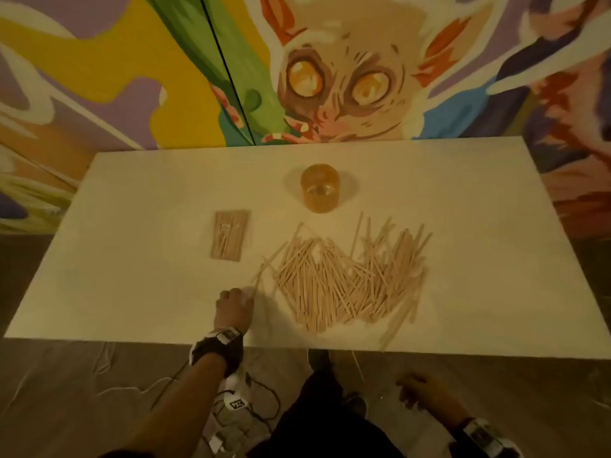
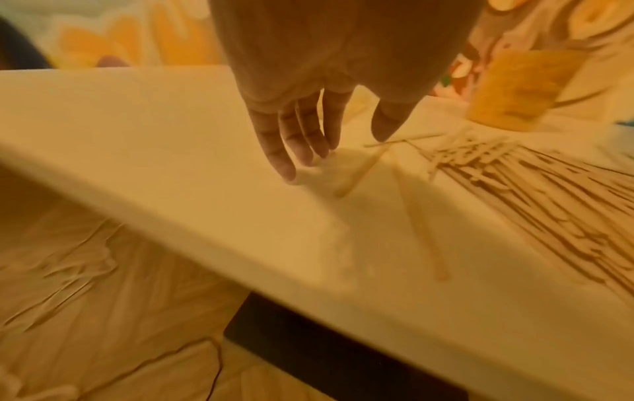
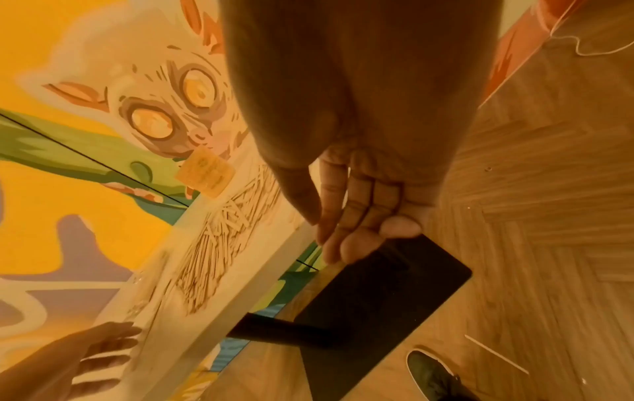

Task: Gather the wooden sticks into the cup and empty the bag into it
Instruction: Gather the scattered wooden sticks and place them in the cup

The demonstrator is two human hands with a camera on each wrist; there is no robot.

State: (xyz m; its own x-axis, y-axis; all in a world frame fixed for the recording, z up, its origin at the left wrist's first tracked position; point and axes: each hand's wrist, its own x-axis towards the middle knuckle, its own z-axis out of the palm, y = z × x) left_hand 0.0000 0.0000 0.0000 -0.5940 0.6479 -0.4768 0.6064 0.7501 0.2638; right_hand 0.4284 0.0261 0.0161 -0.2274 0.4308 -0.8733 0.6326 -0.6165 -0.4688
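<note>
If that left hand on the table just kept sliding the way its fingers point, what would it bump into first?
Probably the bag of sticks. The left hand points away from the person over bare table, with the loose sticks off to its right, though a stray stick lies close.

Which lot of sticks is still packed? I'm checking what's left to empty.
The bag of sticks, left of the loose pile, lies flat with its sticks bundled inside. The pile's sticks are scattered bare on the table.

amber cup (image 1: 320,190), pale wooden sticks (image 1: 344,285), white table (image 1: 132,259)
</note>
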